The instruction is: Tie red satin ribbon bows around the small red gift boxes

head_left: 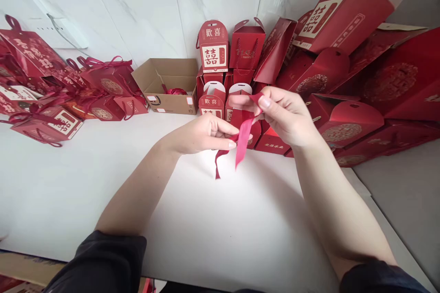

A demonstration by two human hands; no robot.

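Note:
A red ribbon (244,139) is held in the air above the white table, in front of the stacked boxes. My left hand (204,135) pinches one part of it between thumb and fingers, and a short dark-red end dangles below that grip. Higher and to the right, my right hand (283,112) grips the ribbon between thumb and forefinger. A wider, brighter length hangs down between the two hands. Part of the ribbon is hidden behind my fingers.
On the white table (213,219), an open cardboard box (175,103) holds a red ribbon roll. Red gift boxes (215,52) stand stacked behind my hands, and larger ones (347,123) pile up at right. Ribboned red boxes (51,121) lie at left. A marbled wall (137,4) closes the back.

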